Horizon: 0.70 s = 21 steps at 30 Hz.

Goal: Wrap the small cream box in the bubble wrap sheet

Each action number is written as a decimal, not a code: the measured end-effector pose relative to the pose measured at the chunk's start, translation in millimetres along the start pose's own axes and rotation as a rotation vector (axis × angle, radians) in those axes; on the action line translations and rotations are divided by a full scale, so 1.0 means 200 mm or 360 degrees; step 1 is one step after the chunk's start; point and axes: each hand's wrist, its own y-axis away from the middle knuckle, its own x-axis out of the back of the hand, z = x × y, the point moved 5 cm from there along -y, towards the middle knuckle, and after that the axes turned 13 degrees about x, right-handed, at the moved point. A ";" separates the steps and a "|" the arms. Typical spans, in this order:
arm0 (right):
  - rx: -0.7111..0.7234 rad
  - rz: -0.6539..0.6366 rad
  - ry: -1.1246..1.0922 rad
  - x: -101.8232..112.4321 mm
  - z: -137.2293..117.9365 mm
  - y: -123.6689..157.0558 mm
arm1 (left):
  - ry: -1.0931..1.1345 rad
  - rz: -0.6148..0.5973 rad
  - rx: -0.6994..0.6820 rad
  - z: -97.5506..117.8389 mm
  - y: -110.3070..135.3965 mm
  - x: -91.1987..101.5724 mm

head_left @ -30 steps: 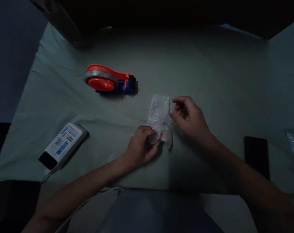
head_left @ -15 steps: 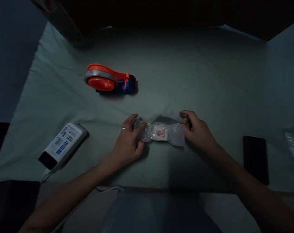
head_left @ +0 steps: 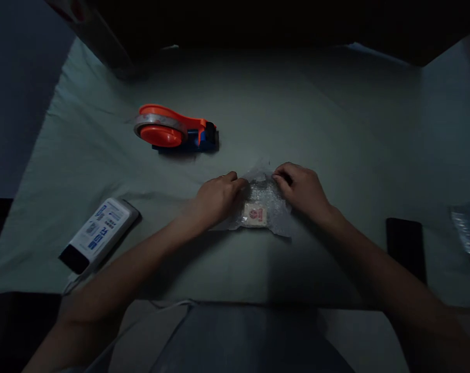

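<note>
A small pale block with a red print (head_left: pixel 254 214) lies on a sheet of clear bubble wrap (head_left: pixel 266 194) in front of me. My left hand (head_left: pixel 221 196) is closed at the left upper edge of the wrap, fingertips pinching it. On the other side, my right hand (head_left: pixel 300 186) pinches the wrap's upper right edge between thumb and forefinger. The wrap rises a little beyond the block, between the two hands. Its lower corners spread to either side of the block.
An orange and blue tape dispenser (head_left: pixel 176 129) stands beyond my left hand. At the left lies a white box-shaped device with blue print (head_left: pixel 101 230) and a cable. A black phone (head_left: pixel 406 248) and some shiny plastic packaging (head_left: pixel 468 228) lie to the right. Large dark panels border the back.
Both hands have moved away from me and closer together, now pinching the wrap's far edge. The wrap, earlier folded over at the block's sides, is spread and lifted at the far side.
</note>
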 end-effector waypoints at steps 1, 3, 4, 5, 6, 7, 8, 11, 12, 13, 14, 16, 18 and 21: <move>-0.0071 0.0000 -0.0037 0.00 0.03 0.00 | -0.0030 -0.0008 -0.0013 -0.01 0.00 0.00; -0.0225 0.0011 -0.0107 0.01 0.09 0.01 | -0.0051 -0.0008 -0.0015 -0.05 0.01 0.00; -0.0294 0.0018 -0.0133 0.01 0.12 0.02 | -0.0042 0.0001 0.0006 -0.07 0.02 0.00; -0.0349 0.0023 -0.0150 0.01 0.15 0.03 | -0.0021 0.0014 0.0045 -0.09 0.03 0.00; -0.0391 0.0029 -0.0158 0.02 0.17 0.04 | 0.0007 0.0029 0.0101 -0.11 0.04 -0.01; -0.0418 0.0032 -0.0160 0.02 0.18 0.05 | 0.0038 0.0045 0.0167 -0.14 0.04 -0.02; -0.0438 0.0034 -0.0146 0.01 0.19 0.06 | 0.0068 0.0060 0.0237 -0.16 0.05 -0.03; -0.0461 0.0044 0.0123 0.02 0.19 0.09 | 0.0140 0.0177 0.0350 -0.22 0.06 -0.05; -0.0418 0.0046 0.0270 0.02 0.17 0.10 | 0.0158 0.0265 0.0325 -0.23 0.07 -0.04; -0.0334 0.0038 0.0413 0.03 0.13 0.10 | 0.0174 0.0367 0.0270 -0.23 0.08 -0.02; -0.0212 0.0026 0.0534 0.04 0.09 0.10 | 0.0184 0.0462 0.0192 -0.23 0.09 0.00; 0.0104 -0.0003 0.0655 0.05 0.00 0.10 | 0.0187 0.0535 -0.0014 -0.20 0.10 0.03; 0.0391 -0.0059 0.0652 0.06 -0.07 0.10 | 0.0157 0.0415 -0.0210 -0.17 0.11 0.05; 0.0649 -0.0288 0.0514 0.02 -0.10 0.12 | 0.0116 0.0106 -0.0393 -0.12 0.10 0.03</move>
